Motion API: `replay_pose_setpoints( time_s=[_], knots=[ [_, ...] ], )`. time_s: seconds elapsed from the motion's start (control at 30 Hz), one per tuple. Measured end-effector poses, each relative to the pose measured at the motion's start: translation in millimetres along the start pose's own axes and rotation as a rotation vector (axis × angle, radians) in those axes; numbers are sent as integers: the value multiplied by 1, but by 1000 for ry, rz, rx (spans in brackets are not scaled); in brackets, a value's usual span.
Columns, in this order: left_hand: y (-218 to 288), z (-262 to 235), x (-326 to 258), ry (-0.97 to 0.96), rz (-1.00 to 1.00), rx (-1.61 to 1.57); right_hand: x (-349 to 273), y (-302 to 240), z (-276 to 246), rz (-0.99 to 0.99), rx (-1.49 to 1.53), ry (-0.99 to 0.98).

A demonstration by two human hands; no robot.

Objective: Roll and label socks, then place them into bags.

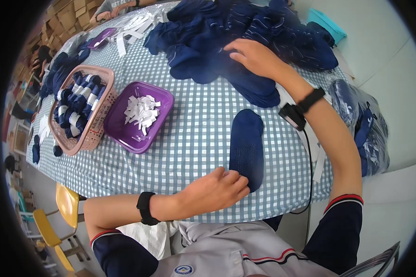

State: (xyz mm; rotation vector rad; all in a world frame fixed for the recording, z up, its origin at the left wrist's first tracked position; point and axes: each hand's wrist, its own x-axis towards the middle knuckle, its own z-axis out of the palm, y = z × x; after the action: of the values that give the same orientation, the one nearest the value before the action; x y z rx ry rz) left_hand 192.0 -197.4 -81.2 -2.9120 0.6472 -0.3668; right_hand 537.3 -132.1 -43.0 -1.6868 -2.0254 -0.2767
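A dark navy sock [246,147] lies flat on the checked tablecloth in front of me, its long side pointing away from me. My left hand [215,190] is at its near end, fingers curled over the sock's edge and closed on it. Farther off, my right hand [254,56] reaches over a big heap of navy socks [194,51]. Its thumb and forefinger stand apart, with nothing visible between them; the other fingers are partly hidden. Several stacked socks [256,88] lie below that wrist.
On the left, a purple tray [141,147] holds white paper strips [142,112], beside a pink basket [107,99] of banded sock bundles [78,99]. Clear-bagged socks [365,124] sit at the right edge. A cable [311,171] hangs from my right wrist device. A turquoise bin [327,25] stands far right.
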Motion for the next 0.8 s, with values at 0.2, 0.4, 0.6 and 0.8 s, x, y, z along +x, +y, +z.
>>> replay_pose_setpoints(
  time_s=[0.2,0.4,0.6,0.8],
  knots=[
    [13,6,-8,53,-22,-137,40,-3,32,-289,-272,-165],
    [22,-7,-14,100,-82,-154,27,-15,29,-356,-372,-23],
    [-29,-58,-30,174,-279,-316,-22,-44,-32,-319,-315,211],
    [-75,-73,-27,377,-548,-442,-54,-124,-115,175,-341,44]
  ],
)
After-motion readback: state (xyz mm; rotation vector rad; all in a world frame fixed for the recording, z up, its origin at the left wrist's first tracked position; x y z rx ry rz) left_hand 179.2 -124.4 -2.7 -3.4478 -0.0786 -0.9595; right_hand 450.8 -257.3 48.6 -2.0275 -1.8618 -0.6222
